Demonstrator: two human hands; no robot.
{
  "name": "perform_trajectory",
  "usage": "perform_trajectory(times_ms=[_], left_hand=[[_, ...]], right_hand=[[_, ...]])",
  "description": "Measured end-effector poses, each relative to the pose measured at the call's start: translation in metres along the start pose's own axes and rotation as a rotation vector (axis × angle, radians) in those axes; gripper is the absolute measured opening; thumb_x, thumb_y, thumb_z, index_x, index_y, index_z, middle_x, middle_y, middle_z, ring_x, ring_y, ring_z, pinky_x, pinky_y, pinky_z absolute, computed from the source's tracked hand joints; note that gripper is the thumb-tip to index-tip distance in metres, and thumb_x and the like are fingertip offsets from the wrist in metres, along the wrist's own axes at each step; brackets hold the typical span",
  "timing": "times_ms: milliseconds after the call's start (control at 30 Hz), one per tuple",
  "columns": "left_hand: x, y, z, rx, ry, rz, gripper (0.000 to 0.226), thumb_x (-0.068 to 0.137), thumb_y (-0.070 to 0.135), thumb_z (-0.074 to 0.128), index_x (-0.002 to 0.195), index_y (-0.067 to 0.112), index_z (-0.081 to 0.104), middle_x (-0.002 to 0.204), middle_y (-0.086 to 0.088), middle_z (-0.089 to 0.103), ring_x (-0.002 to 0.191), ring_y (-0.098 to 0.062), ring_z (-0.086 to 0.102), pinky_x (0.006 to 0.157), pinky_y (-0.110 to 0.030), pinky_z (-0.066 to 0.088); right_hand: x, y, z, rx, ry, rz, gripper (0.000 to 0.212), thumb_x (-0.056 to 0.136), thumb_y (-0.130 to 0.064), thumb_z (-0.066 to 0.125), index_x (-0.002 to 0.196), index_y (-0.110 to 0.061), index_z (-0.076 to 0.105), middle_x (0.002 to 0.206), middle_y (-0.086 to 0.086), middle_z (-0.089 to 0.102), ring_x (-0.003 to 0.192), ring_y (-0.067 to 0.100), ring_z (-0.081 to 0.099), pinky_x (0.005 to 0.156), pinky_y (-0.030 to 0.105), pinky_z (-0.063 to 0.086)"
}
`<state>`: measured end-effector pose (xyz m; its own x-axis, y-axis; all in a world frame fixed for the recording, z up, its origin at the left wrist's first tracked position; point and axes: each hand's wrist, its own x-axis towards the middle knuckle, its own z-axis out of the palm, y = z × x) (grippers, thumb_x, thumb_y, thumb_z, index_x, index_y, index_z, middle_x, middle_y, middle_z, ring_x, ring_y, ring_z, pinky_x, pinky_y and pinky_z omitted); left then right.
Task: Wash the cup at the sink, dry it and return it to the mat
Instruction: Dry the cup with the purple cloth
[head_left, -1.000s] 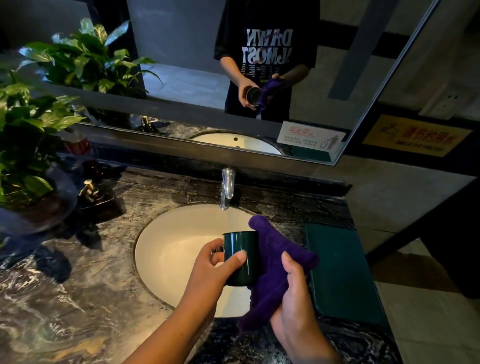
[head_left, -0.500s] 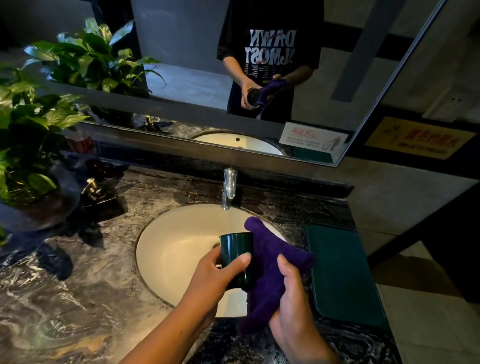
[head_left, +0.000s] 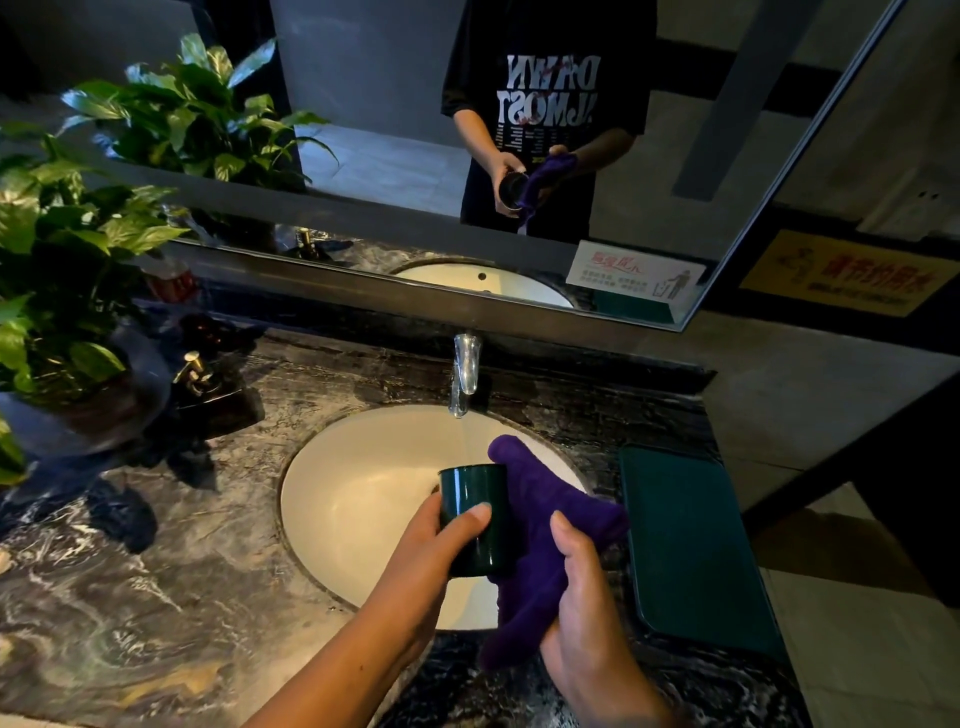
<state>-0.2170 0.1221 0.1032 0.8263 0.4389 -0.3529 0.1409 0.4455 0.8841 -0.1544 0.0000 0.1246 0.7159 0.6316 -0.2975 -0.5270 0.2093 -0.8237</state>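
A dark green cup (head_left: 475, 499) is upright over the white sink basin (head_left: 363, 499). My left hand (head_left: 431, 551) grips it, thumb across its front. A purple cloth (head_left: 540, 530) lies against the cup's right side and hangs down. My right hand (head_left: 582, 613) holds the cloth, thumb pressed on it. A thin stream of water falls from the chrome tap (head_left: 464, 371) just behind the cup. The dark green mat (head_left: 691, 545) lies flat on the counter to the right of the sink.
The dark marbled counter (head_left: 156, 597) surrounds the basin. A potted leafy plant (head_left: 57, 291) and a soap dispenser (head_left: 195, 376) stand at the left. A mirror (head_left: 415, 130) runs along the back wall. The counter's edge drops to the floor past the mat.
The cup and both hands have shifted slightly left and away toward the tap. The grip on cup and cloth is unchanged.
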Motion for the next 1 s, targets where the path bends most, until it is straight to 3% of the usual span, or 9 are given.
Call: perform_trajectory(times_ms=[67,167,333,467,600,733,900,1000], left_hand=[[0.000,-0.002,0.002,0.037,0.021,0.033,0.057,0.074,0.047,0.078,0.121,0.018,0.064,0.113,-0.010,0.074,0.106,-0.026,0.071,0.088,-0.037,0.060],[0.000,-0.001,0.001,0.043,0.038,0.043,0.069,0.062,0.051,0.083,0.120,0.016,0.065,0.113,-0.014,0.073,0.104,-0.028,0.072,0.087,-0.041,0.062],[-0.002,0.004,-0.007,-0.052,-0.051,-0.020,0.056,0.074,0.029,0.082,0.125,0.011,0.066,0.120,-0.018,0.072,0.109,-0.034,0.071,0.088,-0.045,0.061],[-0.002,0.006,-0.005,-0.104,0.044,-0.043,0.068,0.072,0.022,0.090,0.129,0.010,0.055,0.122,-0.016,0.070,0.107,-0.033,0.072,0.087,-0.048,0.062],[-0.002,0.008,-0.006,-0.037,0.040,-0.039,0.056,0.076,0.033,0.073,0.124,0.010,0.058,0.101,-0.004,0.079,0.094,-0.019,0.076,0.081,-0.035,0.063],[0.000,0.009,-0.005,0.080,-0.005,-0.022,0.044,0.087,0.047,0.063,0.122,0.021,0.065,0.107,0.001,0.078,0.100,-0.013,0.074,0.087,-0.037,0.062],[0.002,0.009,-0.005,0.185,0.050,-0.003,0.047,0.074,0.058,0.079,0.110,0.029,0.071,0.098,0.006,0.078,0.094,-0.008,0.073,0.076,-0.023,0.060],[0.003,0.011,-0.006,0.157,0.041,-0.021,0.049,0.075,0.049,0.084,0.114,0.022,0.071,0.101,-0.001,0.079,0.097,-0.017,0.074,0.085,-0.036,0.063]], right_hand=[[-0.001,0.003,0.002,-0.022,-0.015,-0.008,0.062,0.085,-0.043,0.058,0.141,-0.016,0.059,0.139,0.009,0.067,0.132,0.025,0.060,0.117,0.051,0.036],[-0.001,0.004,0.001,0.028,-0.036,-0.003,0.064,0.087,-0.043,0.057,0.144,-0.014,0.056,0.142,0.013,0.064,0.136,0.030,0.056,0.121,0.056,0.030],[0.002,0.003,-0.002,0.076,-0.013,0.004,0.068,0.085,-0.044,0.060,0.144,-0.010,0.056,0.144,0.019,0.060,0.138,0.036,0.053,0.122,0.058,0.027],[0.005,0.001,-0.004,0.080,0.006,0.006,0.071,0.078,-0.043,0.069,0.138,-0.007,0.060,0.135,0.019,0.067,0.130,0.035,0.060,0.120,0.058,0.032],[0.005,0.000,-0.006,0.040,0.022,-0.035,0.070,0.072,-0.047,0.070,0.132,-0.012,0.066,0.132,0.014,0.070,0.125,0.031,0.065,0.117,0.056,0.037],[0.005,0.001,-0.004,0.041,-0.013,-0.038,0.058,0.077,-0.047,0.067,0.128,-0.020,0.071,0.136,0.011,0.069,0.128,0.026,0.064,0.113,0.049,0.041],[0.004,0.005,-0.005,0.034,-0.051,-0.057,0.055,0.090,-0.043,0.060,0.140,-0.020,0.062,0.144,0.012,0.062,0.135,0.029,0.057,0.115,0.050,0.039],[0.005,0.005,-0.009,0.058,-0.047,-0.033,0.062,0.087,-0.045,0.061,0.142,-0.015,0.059,0.142,0.014,0.064,0.134,0.031,0.058,0.119,0.055,0.034]])
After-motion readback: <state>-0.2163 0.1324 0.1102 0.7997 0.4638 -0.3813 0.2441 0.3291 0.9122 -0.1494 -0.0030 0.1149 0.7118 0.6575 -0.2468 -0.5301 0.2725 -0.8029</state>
